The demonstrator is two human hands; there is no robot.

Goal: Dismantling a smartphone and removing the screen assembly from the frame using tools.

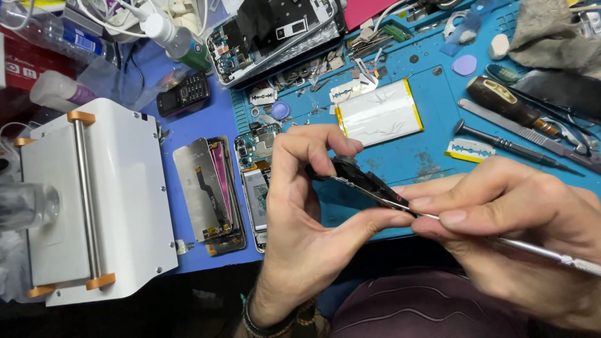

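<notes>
Here, a blue rubber work mat (432, 159) is stretching across the upper right of the frame, and a white boxy machine with a steel roller and orange end caps (94, 200) is sitting at the left edge. At the top centre an opened phone chassis with exposed circuit boards (269, 34) is lying tilted, and below it a flat white battery pouch edged in yellow (380, 112) is resting on the mat. Left of centre, a grey display panel with a flex cable (203, 188) is lying on a stripped phone body (258, 181).

In the lower middle, the left hand (300, 225) is clamping its thumb and fingertips on a small black plastic phone part (357, 178), holding it raised above the mat's near edge. The right hand (513, 231), at the lower right, is pinching its fingers together around a thin silver metal tool (544, 250), whose tip is touching the underside of the black part.

Further right, a brown-handled screwdriver (510, 103) is lying on the mat, with a razor blade in a yellow wrapper (469, 150) just below it.
</notes>
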